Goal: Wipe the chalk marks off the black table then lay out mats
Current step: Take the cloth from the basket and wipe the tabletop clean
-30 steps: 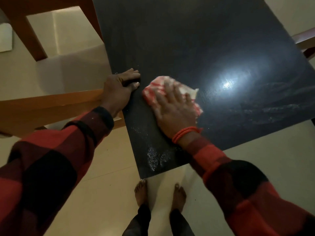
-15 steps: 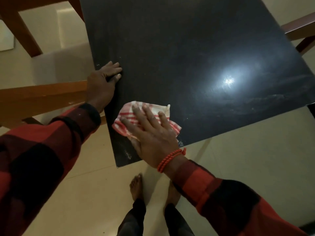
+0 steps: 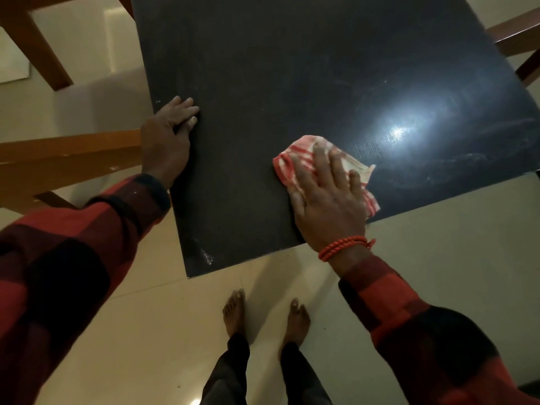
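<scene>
We stand at the black table [image 3: 292,83], whose near corner points toward our bare feet [image 3: 233,314] on the pale tiled floor [image 3: 146,331]. Wooden chairs [image 3: 58,159] flank it on the left and far right. A lamp's glare [image 3: 397,131] sits on the right part of the top, with faint whitish chalk smears [image 3: 467,162] beside it, though in the dim light we cannot be sure how far they reach. A small chalk patch [image 3: 207,255] remains by the near corner. Our left hand [image 3: 168,141] rests on the table's left edge, fingers laid nearly flat on the top. Our right hand [image 3: 327,194], fingers straight and spread, presses a red-and-white cloth [image 3: 295,159] flat near the table's front edge. An orange bracelet [image 3: 342,247] circles that wrist.
</scene>
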